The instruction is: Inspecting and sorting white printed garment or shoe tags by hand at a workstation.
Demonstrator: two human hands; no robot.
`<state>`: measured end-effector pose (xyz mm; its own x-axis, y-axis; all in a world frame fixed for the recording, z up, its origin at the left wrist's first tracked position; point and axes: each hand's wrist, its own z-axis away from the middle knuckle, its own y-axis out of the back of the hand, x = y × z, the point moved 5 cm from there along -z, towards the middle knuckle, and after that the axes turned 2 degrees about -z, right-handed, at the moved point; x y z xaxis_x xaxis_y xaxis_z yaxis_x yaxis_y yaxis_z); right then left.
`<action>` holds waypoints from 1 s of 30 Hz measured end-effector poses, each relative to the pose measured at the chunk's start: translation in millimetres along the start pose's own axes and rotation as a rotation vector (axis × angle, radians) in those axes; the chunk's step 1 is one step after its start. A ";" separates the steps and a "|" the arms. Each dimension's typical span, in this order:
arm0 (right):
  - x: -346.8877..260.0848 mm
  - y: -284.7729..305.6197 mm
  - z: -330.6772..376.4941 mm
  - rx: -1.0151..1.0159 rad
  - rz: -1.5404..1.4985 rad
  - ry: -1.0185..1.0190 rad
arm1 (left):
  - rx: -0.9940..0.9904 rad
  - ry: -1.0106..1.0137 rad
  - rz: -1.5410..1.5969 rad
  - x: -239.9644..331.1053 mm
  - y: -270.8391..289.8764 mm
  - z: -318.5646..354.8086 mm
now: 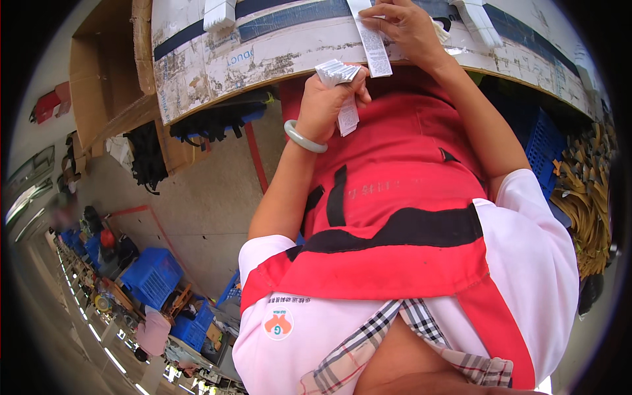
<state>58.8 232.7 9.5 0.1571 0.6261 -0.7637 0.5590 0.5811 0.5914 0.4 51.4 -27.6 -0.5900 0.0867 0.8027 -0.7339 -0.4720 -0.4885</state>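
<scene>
Head cam: left hand (327,102) is clamped on a folded wad of white labels (337,72) just off the table's (197,66) near edge. Right hand (408,29) pinches one long label strip (372,46) over that edge.

A worn table (217,66) with peeling paper and blue tape is seen at the far side. An open cardboard box (105,79) is set at its left, and black straps (210,122) are hung beneath its edge. A blue crate (543,141) is placed to the right, just beside a heap of yellowish strips (586,197). More blue crates (155,276) are stacked on the concrete floor (197,210) at the near left.
</scene>
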 end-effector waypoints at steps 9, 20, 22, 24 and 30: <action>-49.9 4.2 26.5 -0.205 -0.299 0.110 | 0.296 -0.753 -0.549 55.2 2.7 6.6; -42.1 -2.2 38.8 -0.385 -0.542 -0.258 | 0.174 -0.593 -0.487 48.2 4.3 16.9; -45.0 -1.4 38.1 -0.374 -0.495 -0.185 | 0.161 -0.595 -0.487 47.2 5.5 17.5; -47.0 -2.3 38.5 -0.377 -0.499 -0.191 | 0.148 -0.597 -0.488 46.7 5.7 17.9; -53.3 -3.8 38.0 -0.375 -0.485 -0.110 | 0.150 -0.583 -0.423 40.8 7.6 17.6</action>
<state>79.3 177.3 38.1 0.0508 0.1992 -0.9786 0.2665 0.9417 0.2055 -23.3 36.0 7.4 0.0390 -0.1726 0.9842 -0.7805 -0.6203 -0.0779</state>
